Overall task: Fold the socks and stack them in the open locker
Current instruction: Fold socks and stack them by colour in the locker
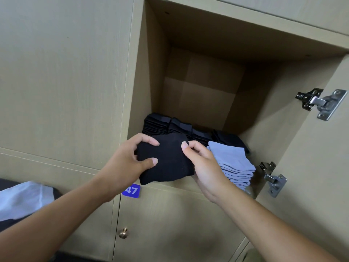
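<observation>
The open light wooden locker [156,72] has a floor that holds rows of folded black socks [181,127] at the back and a stack of folded light blue socks [234,163] at the front right

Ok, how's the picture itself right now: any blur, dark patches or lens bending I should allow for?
Head view: the hands, left hand and right hand, and the folded black sock they hold are sharp; the white cloth at lower left is smeared; the locker interior is shadowed, so the black stacks lose detail; the grey stack reads clearly; wide-angle bending tilts cabinet edges.
</observation>
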The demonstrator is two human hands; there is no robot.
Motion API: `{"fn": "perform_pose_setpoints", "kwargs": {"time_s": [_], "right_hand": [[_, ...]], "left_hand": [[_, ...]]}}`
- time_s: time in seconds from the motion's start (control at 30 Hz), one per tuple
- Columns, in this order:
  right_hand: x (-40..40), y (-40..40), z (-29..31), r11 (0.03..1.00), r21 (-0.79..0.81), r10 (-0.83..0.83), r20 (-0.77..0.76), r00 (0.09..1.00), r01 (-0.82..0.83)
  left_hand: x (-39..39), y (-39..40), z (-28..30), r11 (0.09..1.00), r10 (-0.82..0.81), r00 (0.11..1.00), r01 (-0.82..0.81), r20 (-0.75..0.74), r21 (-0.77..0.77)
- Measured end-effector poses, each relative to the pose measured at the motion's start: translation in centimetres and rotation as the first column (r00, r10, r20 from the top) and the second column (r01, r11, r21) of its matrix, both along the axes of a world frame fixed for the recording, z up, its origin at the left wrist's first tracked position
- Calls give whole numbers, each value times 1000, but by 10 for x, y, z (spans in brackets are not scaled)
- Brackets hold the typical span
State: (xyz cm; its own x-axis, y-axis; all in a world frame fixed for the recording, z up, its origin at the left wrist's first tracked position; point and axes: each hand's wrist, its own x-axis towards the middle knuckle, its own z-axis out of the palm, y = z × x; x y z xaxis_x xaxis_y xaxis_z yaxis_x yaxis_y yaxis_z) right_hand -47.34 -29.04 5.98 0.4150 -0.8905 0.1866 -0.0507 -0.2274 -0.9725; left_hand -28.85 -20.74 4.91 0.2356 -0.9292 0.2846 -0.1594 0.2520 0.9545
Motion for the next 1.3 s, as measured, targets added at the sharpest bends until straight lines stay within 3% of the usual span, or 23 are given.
{"fn": "perform_pose_setpoints", "kwargs": {"time_s": [0.13, 0.37, 0.5, 0.57, 0.93, 1.13, 1.3], "right_hand": [[-13, -3, 7, 992, 79, 99, 43, 994, -103], [-18, -5, 8, 972, -83, -222, -41, 974, 218], [-27, -7, 15, 998, -66, -5, -25, 1000, 3], [-29, -7, 21, 993, -89, 73, -102, 992, -82], [-45, -37, 57, 964, -231, 35, -391, 920, -135], [-71, -80, 80, 979, -205, -45, -264, 963, -11], [-98, -126, 95, 953, -239, -240, -223, 945, 186]], "left_hand": [[-4, -4, 2, 999, -46, 999, 46, -5, -20], [-19, -17, 3, 998, 1, 998, -5, -67, -58], [-24, -24, 1, 996, 53, 995, -58, -80, -64], [-25, -28, 0, 996, 50, 994, -56, -92, -68], [-26, -44, 1, 998, 13, 999, -11, 36, -58], [-33, -47, -6, 999, -43, 999, 43, 5, -13], [-30, -48, -13, 993, -83, 987, 70, 139, 95]]}}
